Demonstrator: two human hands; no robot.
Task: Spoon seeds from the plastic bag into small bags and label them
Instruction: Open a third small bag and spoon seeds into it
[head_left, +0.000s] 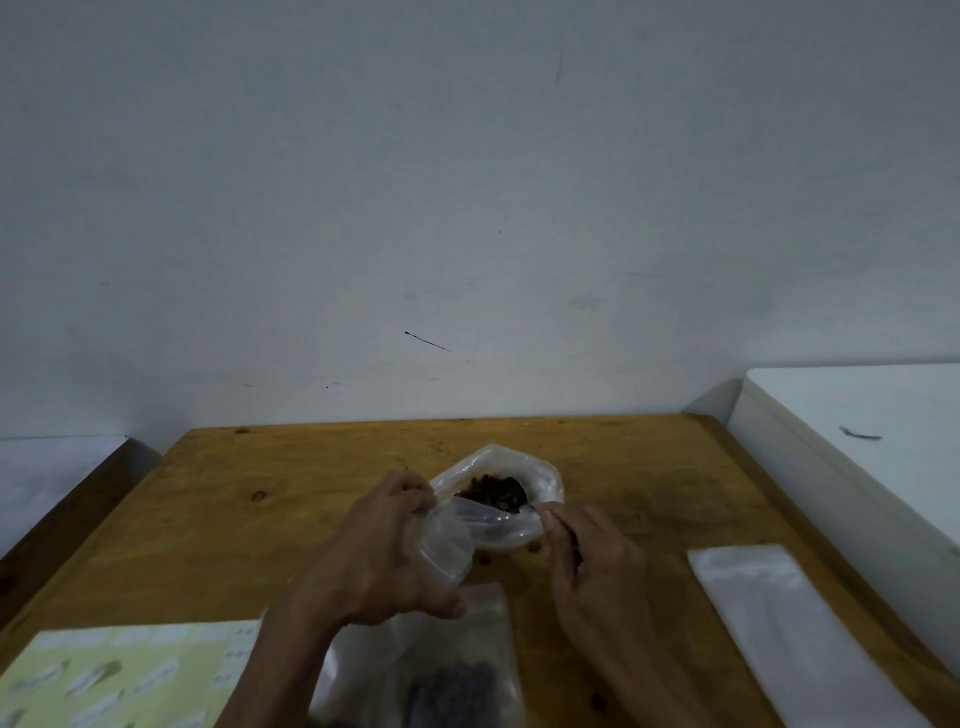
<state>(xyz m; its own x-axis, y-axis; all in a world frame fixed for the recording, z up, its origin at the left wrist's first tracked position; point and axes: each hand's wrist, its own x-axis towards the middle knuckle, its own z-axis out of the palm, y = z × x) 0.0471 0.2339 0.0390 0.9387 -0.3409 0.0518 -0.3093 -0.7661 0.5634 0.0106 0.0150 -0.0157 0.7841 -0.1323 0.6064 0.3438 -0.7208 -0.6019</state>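
An open plastic bag (540, 480) of dark brown seeds (493, 493) sits at the middle of the wooden table (260, 519). My left hand (379, 551) grips a small clear bag (447, 545), its mouth turned toward the seed bag. My right hand (592, 556) holds a spoon (522, 493) by the handle, the bowl lying among the seeds. A filled small bag (462, 670) with dark seeds lies on the table below my hands.
A green label sheet (119, 675) lies at the near left. A stack of empty clear bags (789, 623) lies at the right. A white cabinet (857, 441) stands against the table's right side. A wall rises behind the table.
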